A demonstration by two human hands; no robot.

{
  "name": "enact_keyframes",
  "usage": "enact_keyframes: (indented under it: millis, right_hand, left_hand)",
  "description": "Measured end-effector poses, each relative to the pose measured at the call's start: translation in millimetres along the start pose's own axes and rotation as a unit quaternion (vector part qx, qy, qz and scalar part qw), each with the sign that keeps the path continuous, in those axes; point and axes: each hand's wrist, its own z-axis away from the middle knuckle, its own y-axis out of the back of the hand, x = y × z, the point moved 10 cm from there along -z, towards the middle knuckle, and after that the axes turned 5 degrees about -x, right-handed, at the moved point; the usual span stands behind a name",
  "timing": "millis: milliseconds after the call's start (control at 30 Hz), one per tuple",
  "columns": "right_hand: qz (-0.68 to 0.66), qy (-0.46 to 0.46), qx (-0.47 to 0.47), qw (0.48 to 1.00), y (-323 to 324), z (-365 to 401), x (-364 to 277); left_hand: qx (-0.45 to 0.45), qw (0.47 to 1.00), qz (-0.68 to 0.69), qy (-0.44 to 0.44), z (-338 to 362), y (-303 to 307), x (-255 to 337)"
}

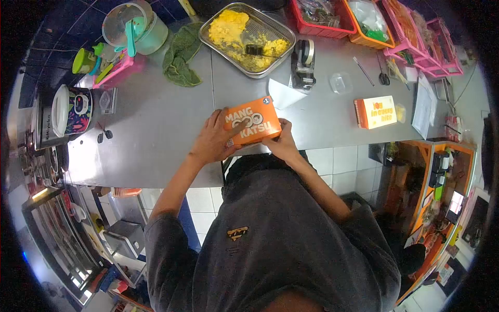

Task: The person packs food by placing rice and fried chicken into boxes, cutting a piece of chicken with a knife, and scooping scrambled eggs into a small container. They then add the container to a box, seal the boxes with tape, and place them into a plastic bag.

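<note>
An orange box [264,110] with white lettering reading "MANG KATSU" lies at the front edge of the metal table, between my two hands. My left hand [214,136] spreads over its left side, with fingers resting on the top face. At the box's lower right corner, my right hand [283,141] grips the edge with bent fingers. Just behind the box is a white paper sheet [285,94]. Farther right, a second box [378,112], white and orange, lies on the table.
The metal table [150,130] holds a tray of yellow food [244,61], a green cloth [182,54], a tape dispenser [303,70], a clear container [340,82] and scissors [384,78]. Colored baskets [325,30] line the back right; a rice cooker [73,110] stands left.
</note>
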Motion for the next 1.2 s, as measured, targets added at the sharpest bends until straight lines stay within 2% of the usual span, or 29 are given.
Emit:
enact_keyframes:
  millis: [33,100,233,300,333,367,400,433,500,533,600,733,800,833,867,900,967,1000,1033,1067,1200]
  right_hand:
    - [0.001,0.0,0.001,1.0,2.6,1.5,-9.4]
    - [-0.099,-0.167,0.004,0.981,8.8,10.6,-11.0]
    - [-0.072,-0.179,-0.056,0.98,12.7,10.6,-11.7]
    - [0.033,-0.106,-0.051,0.993,21.6,4.8,-13.3]
    - [0.034,-0.106,-0.051,0.993,23.3,7.4,-15.9]
    - [0.137,-0.006,-0.03,0.99,28.1,9.7,-39.7]
    - [0.237,0.095,-0.009,0.967,29.5,15.6,-64.5]
    - [0.238,0.097,-0.01,0.966,34.7,19.6,-77.5]
    - [0.357,0.197,-0.087,0.909,23.2,36.4,-116.2]
    - [0.358,0.196,-0.087,0.909,27.3,33.1,-109.6]
    - [0.446,0.289,-0.108,0.84,17.9,32.3,-100.8]
    - [0.46,0.312,-0.125,0.822,19.1,27.4,-98.6]
    - [0.373,0.39,-0.042,0.841,35.5,30.9,-121.9]
    - [0.376,0.392,-0.042,0.839,39.7,25.4,-132.0]
    - [0.308,0.281,0.05,0.908,74.1,4.1,-139.1]
    - [0.23,0.161,0.142,0.949,106.3,-12.7,-130.3]
    - [0.133,0.139,0.226,0.955,143.1,-47.0,-126.0]
    - [0.133,0.139,0.229,0.954,148.9,-60.7,-128.9]
    - [-0.008,0.012,0.184,0.983,150.2,-81.6,-101.1]
    - [-0.15,-0.114,0.129,0.974,139.5,-92.0,-73.8]
    - [-0.168,-0.11,0.114,0.973,140.5,-112.2,-57.5]
  left_hand:
    - [-0.001,1.0,-0.003,0.0,0.3,-1.7,-0.6]
    - [-0.002,1.0,-0.003,-0.001,0.5,1.7,1.1]
    - [0.006,1.0,0.006,-0.011,1.8,1.2,0.7]
    - [0.008,1.0,0.011,-0.01,1.2,-0.1,0.1]
    - [0.01,1.0,0.014,-0.011,1.3,-0.7,0.1]
    - [0.011,1.0,0.014,-0.01,2.2,-2.0,-0.9]
    - [0.019,1.0,0.015,-0.016,3.5,-2.2,-1.3]
    - [0.027,0.999,0.016,-0.022,4.0,-1.7,-1.0]
    - [0.028,0.999,-0.009,-0.024,2.6,4.4,4.2]
    - [0.028,0.999,-0.036,-0.028,0.6,6.1,7.9]
    - [0.041,0.998,-0.021,-0.043,-6.6,3.3,13.9]
    - [0.056,0.996,-0.041,-0.05,-17.8,-2.9,19.1]
    - [0.053,0.997,-0.046,-0.044,-18.9,-4.3,20.7]
    - [0.047,0.997,-0.051,-0.035,-19.9,-5.8,19.3]
    - [0.047,0.997,-0.049,-0.034,-19.0,-6.2,19.9]
    - [0.047,0.997,-0.048,-0.034,-17.9,-5.8,20.2]
    - [0.048,0.997,-0.049,-0.036,-18.2,-5.3,19.3]
    - [0.047,0.997,-0.044,-0.035,-18.2,-7.6,18.6]
    - [0.047,0.998,-0.039,-0.034,-18.5,-8.3,18.4]
    - [0.048,0.997,-0.041,-0.035,-18.9,-6.6,19.1]
    - [0.044,0.998,-0.029,-0.031,-19.6,-5.6,17.4]
